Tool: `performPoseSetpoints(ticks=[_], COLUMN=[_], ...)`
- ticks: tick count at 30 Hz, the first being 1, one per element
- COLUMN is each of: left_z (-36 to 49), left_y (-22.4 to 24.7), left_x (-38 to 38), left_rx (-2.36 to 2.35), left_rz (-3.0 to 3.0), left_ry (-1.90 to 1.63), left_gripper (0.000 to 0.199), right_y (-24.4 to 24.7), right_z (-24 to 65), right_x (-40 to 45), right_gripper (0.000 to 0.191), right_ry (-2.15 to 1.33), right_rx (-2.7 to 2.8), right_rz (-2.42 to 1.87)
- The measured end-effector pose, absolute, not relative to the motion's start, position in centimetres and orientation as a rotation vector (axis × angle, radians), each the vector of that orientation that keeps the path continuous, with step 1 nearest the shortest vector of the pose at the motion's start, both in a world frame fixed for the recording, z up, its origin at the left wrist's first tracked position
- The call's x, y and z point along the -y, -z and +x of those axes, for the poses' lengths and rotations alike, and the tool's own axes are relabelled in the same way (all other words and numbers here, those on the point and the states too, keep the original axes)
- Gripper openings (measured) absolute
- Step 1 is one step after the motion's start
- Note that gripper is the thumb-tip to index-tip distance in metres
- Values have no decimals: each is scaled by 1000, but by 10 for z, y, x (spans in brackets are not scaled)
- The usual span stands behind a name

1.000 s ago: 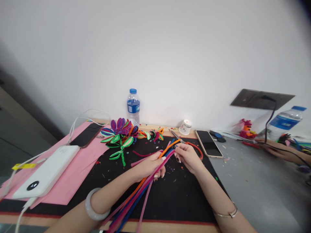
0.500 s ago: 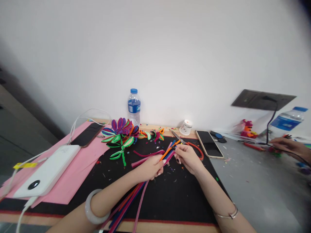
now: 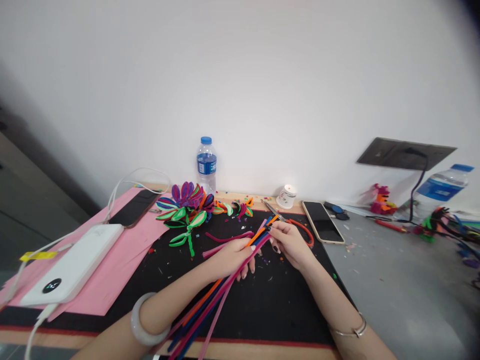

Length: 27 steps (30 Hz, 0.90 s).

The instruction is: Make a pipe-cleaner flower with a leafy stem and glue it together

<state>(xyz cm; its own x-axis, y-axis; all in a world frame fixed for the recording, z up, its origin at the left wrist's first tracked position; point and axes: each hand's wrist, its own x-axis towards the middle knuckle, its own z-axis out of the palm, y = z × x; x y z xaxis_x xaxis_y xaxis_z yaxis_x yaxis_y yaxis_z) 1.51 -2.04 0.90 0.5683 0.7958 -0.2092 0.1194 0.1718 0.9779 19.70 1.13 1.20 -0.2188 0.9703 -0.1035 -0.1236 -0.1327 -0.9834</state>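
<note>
A bundle of long pipe cleaners (image 3: 204, 306), in orange, blue, magenta and pink, slants across the black mat toward its front edge. My left hand (image 3: 235, 256) holds the bundle partway up, thumb on top and fingertips showing below. Near the upper ends, my right hand (image 3: 288, 241) pinches the bundle between thumb and finger. Just beyond that hand lie scissors (image 3: 306, 231) with orange-red handles. Loose magenta and pink pipe cleaners (image 3: 227, 236) rest beside my left hand. Pipe-cleaner flowers and leaves (image 3: 187, 210) in several colours are piled farther back.
A water bottle (image 3: 206, 165) and a small white cup (image 3: 287, 196) stand by the wall. One phone (image 3: 323, 222) lies at the right, another phone (image 3: 135, 207) on pink paper (image 3: 112, 265) with a white power bank (image 3: 75, 265). Colourful scraps dot the black mat (image 3: 277, 310).
My left hand's fingers have loosened and spread under the bundle, and a magenta pipe cleaner now runs outside them. Another person's hand at the right has left the view.
</note>
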Motion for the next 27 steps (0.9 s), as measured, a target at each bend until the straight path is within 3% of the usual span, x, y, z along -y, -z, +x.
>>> performPoseSetpoints(ticks=[13,27], left_z=[14,11], left_y=[-9,-13], left_x=[16,13], left_rx=[-810,-897], left_rz=[1057,1111], left_ry=[-706,-836], left_gripper=[36,24], right_y=[-11,-13], right_z=[200,199], right_x=[-12,-11], right_gripper=[19,21], right_ry=[-1491,-1520], right_rx=[1163,1166], right_rz=[-1052,-1057])
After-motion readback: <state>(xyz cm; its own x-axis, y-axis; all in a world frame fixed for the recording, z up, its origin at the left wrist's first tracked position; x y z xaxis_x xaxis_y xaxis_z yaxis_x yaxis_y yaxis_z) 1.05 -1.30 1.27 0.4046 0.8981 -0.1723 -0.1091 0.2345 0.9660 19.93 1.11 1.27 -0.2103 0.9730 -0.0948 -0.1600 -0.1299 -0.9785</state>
